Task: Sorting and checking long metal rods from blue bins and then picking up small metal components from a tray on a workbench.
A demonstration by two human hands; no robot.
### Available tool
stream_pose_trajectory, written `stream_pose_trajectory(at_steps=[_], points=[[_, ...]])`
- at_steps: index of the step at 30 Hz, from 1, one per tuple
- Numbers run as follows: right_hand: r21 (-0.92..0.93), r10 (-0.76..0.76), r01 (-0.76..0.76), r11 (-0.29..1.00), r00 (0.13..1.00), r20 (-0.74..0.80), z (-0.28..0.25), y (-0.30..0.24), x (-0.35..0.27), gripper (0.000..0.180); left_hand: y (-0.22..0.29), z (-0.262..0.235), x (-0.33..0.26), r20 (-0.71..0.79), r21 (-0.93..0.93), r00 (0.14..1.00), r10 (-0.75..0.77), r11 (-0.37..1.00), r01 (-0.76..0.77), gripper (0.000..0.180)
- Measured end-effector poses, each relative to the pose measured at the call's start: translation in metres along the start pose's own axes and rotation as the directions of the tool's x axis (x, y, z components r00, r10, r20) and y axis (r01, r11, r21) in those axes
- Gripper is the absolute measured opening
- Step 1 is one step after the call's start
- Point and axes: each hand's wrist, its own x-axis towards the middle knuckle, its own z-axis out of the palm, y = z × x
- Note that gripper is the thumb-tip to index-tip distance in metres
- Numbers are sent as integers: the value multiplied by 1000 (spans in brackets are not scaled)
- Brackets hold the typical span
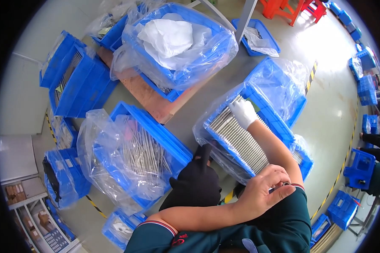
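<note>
Two hands busy: your left fingers (278, 185) pinch the right sleeve (297, 187), gloved right hand (242, 113) rests on the strips (236, 137), grip unclear; likely mid-adjustment, so free the left hand first.

Smooth grey concrete floor (337, 101) with a bright glare patch of light top right. Yellow-and-black striped tape (344, 164) runs along it on the right. Red plastic stools (289, 8) sit at the top edge. A wooden pallet (150, 99) lies near the middle. A grey shelf unit (27, 198) stands bottom left, and blue crates (365, 90) line the right side.
</note>
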Motion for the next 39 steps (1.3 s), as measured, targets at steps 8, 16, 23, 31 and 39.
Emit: stream_pose_trajectory(at_steps=[8,16,23,31,39], points=[[368,291,-230,901,949,-118,22,-24,-25,17,-9,2,-5,39,-2,999,3,1000,-2,29],[481,366,-290,827,928,-70,25,-39,-1,21,-5,5,-6,1,-1,1000,11,1000,-11,32],[244,204,-140,960,944,-258,37,-43,5,15,-5,5,-4,-14,10,999,49,999,-49,34],[234,71,-21,972,976,-206,15,-47,-7,10,-13,9,-7,1,44,1000,-21,999,21,21],[113,207,-191,975,966,-157,-65,37,-124,10,-33,23,-11,157,57,958,-240,971,234,20]])
